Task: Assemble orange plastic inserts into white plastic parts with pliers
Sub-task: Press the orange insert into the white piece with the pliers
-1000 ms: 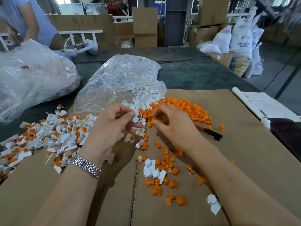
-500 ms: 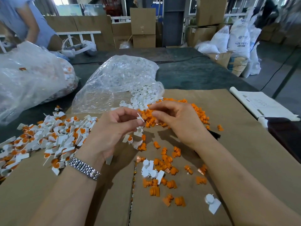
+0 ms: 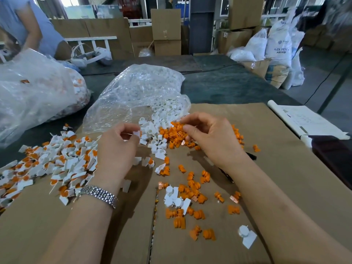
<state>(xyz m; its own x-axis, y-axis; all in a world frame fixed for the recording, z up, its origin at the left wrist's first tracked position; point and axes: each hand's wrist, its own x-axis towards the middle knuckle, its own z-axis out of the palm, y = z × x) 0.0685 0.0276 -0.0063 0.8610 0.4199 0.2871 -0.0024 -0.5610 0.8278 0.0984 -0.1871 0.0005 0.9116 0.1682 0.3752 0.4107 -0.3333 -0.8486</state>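
Left hand [image 3: 119,149] pinches one white plastic part [image 3: 136,133] between thumb and fingertips, held just above the cardboard sheet [image 3: 276,168]. Right hand [image 3: 211,138] hovers with curled fingers over the orange insert pile [image 3: 175,134]; I cannot tell whether an insert is already pinched. I note the loose white parts [image 3: 152,130] spilling from the clear bag [image 3: 137,96], the finished pieces [image 3: 57,164] heaped to the left, and the pliers [image 3: 251,156] mostly hidden under the right wrist. Judgement: both pieces look light, rigid and smooth, so likely to slip or flick away; I would grip the white part by its flat tab, leaving the round socket free.
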